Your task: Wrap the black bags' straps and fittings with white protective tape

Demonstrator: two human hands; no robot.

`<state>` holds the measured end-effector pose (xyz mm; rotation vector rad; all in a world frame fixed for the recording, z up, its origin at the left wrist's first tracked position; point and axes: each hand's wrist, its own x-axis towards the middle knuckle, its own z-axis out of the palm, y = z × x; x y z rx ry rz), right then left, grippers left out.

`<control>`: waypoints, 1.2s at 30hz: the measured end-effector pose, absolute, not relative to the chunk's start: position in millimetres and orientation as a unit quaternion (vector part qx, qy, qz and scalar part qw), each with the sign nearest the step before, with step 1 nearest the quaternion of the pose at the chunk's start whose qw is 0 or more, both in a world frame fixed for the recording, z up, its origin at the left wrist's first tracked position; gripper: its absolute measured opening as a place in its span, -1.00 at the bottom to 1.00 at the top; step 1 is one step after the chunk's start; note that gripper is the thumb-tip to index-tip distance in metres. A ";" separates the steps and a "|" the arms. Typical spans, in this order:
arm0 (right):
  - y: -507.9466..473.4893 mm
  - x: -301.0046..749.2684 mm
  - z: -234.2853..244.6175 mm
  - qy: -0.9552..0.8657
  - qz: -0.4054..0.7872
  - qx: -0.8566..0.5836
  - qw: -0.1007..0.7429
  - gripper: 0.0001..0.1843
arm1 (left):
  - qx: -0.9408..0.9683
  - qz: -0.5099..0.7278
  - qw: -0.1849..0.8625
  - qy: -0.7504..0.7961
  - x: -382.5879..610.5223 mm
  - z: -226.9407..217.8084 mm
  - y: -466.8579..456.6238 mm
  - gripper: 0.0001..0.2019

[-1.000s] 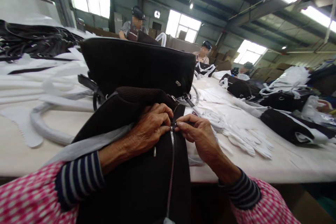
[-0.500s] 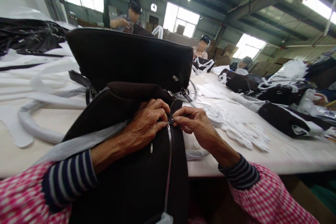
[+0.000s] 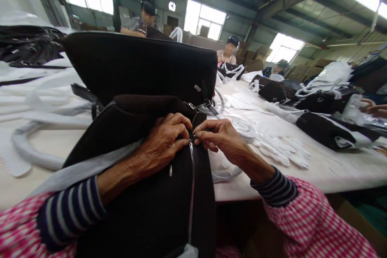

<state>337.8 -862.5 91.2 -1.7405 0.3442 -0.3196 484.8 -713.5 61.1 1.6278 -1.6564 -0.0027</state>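
A dark bag [image 3: 142, 213] with a ribbed surface lies in front of me, a long metal zipper [image 3: 191, 185] running down its right part. My left hand [image 3: 169, 135] rests on the bag, its thumb and fingers pinching the fabric beside the zipper's upper end. From the right, my right hand [image 3: 222, 137] pinches the zipper's small dark slider; the fingertips partly hide it. Both hands almost meet there. A pale wrapped strap [image 3: 99, 161] passes under my left forearm. On the bag's front shows a small metal zipper pull [image 3: 171, 170].
Behind it stands another black bag [image 3: 139, 68]. White gloves [image 3: 281, 149] and coiled white cord [image 3: 243, 127] lie on the table [image 3: 305, 179] at right, near more dark bags [image 3: 323, 129]. Dark straps [image 3: 30, 44] are heaped at left. Co-workers [image 3: 228, 50] are across the table.
The view has shifted slightly, so the bags and hands appear a little further left. Both hands stay at the zipper's upper end. At the far right, another person's hand shows more.
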 end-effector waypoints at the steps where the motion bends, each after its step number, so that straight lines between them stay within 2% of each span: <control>1: -862.0 337.7 91.5 0.152 -0.140 -0.746 0.633 -0.86 | 0.643 -0.002 0.398 -0.654 484.9 61.0 -713.5 -0.86; 4: -861.1 337.1 92.8 0.150 -0.138 -0.741 0.640 -0.86 | 0.641 0.001 0.398 -0.656 485.3 60.9 -713.5 -0.86; 9: -861.0 336.7 93.9 0.147 -0.147 -0.778 0.593 -0.89 | 0.646 0.002 0.392 -0.655 485.6 61.4 -713.2 -0.86; 17: -862.2 337.8 93.9 0.143 -0.136 -0.761 0.618 -0.88 | 0.649 -0.004 0.391 -0.652 484.4 62.9 -712.8 -0.86; 27: -867.8 339.0 97.7 0.081 -0.126 -0.852 0.501 -0.89 | 0.648 -0.009 0.387 -0.656 484.7 63.5 -711.7 -0.85; 36: -867.5 337.8 97.9 0.086 -0.097 -0.853 0.506 -0.88 | 0.648 -0.002 0.385 -0.657 484.2 62.6 -712.2 -0.84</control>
